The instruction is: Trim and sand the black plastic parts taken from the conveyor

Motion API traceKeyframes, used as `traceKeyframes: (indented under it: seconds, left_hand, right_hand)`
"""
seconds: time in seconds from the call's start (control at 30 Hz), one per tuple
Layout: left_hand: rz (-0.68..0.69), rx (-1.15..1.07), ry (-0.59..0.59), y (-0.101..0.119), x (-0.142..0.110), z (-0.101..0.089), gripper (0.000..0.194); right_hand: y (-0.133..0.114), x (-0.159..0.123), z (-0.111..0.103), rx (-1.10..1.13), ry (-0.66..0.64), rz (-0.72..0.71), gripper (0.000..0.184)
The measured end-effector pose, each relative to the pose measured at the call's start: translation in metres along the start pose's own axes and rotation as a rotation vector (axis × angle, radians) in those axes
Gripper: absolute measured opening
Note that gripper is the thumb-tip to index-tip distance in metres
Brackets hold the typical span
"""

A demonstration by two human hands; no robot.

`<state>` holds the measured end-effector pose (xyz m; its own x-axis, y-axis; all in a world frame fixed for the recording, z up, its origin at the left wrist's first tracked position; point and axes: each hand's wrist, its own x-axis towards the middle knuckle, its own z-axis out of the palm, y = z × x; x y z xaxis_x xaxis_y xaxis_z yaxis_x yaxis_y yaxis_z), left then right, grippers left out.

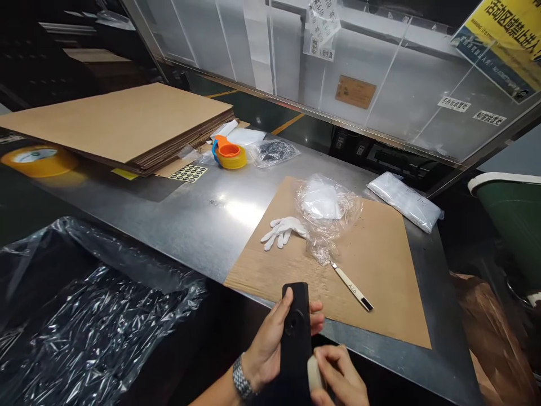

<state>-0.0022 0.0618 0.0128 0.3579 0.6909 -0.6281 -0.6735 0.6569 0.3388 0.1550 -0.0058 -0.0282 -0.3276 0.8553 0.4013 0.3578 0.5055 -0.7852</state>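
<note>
My left hand [270,341] is wrapped round a flat black oblong part [295,338] with a round recess in its face; the thumb lies on its front and the fingers show behind. My right hand [342,372] pinches a small beige, rounded piece [313,373] against the part's lower right edge. What exactly the beige piece is, I cannot tell. Beyond the hands a cardboard sheet [380,270] covers part of the metal bench. On it lie a white-handled cutter knife [351,286], a white glove [282,231] and a crumpled clear bag [325,206] with white material inside.
Stacked cardboard sheets [127,121] rest at the bench's left, with yellow tape rolls [40,160] beside them. An orange tape dispenser [228,151] stands farther back. A white packet [406,200] lies at right. Black plastic film [101,327] fills the lower left; a translucent panel [287,62] rises behind.
</note>
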Motion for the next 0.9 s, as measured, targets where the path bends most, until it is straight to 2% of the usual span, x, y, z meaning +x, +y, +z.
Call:
traceKeyframes:
  seconds: [0.07, 0.1, 0.2, 0.33, 0.4, 0.5, 0.53, 0.7, 0.8, 0.9]
  left_hand:
    - [0.007, 0.024, 0.035, 0.002, 0.002, -0.002, 0.047]
    - [-0.002, 0.035, 0.016, 0.001, 0.002, -0.004, 0.048]
    - [-0.021, 0.069, -0.122, -0.008, -0.002, -0.005, 0.051]
    - [0.142, 0.242, -0.111, -0.019, -0.013, -0.004, 0.042]
    - [0.082, 0.255, -0.155, -0.020, -0.017, -0.006, 0.047]
    - [-0.045, 0.256, -0.223, -0.019, -0.019, -0.008, 0.057]
    - [-0.032, 0.292, -0.208, -0.018, -0.018, -0.008, 0.058]
    - [0.247, 0.547, -0.083, -0.020, -0.013, -0.007, 0.047]
    - [0.231, 0.524, -0.065, -0.023, -0.011, -0.007, 0.048]
    - [0.133, 0.384, -0.026, -0.022, -0.006, -0.012, 0.049]
  right_hand:
    - [0.001, -0.002, -0.007, -0.054, 0.004, -0.009, 0.046]
    - [-0.001, 0.002, -0.010, -0.094, 0.040, 0.003, 0.047]
    - [-0.011, 0.024, -0.016, -0.221, 0.121, 0.008, 0.053]
    - [-0.020, 0.056, -0.020, -0.266, -0.058, -0.157, 0.057]
    - [-0.018, 0.060, -0.023, -0.278, -0.083, -0.162, 0.056]
    - [-0.013, 0.057, -0.023, -0.307, 0.019, -0.085, 0.054]
    - [-0.012, 0.055, -0.022, -0.299, 0.036, -0.084, 0.053]
    - [-0.021, 0.062, -0.021, -0.337, 0.005, -0.111, 0.048]
    - [-0.029, 0.071, -0.023, -0.482, -0.038, -0.038, 0.036]
    - [-0.042, 0.066, -0.013, -0.550, -0.154, -0.083, 0.029]
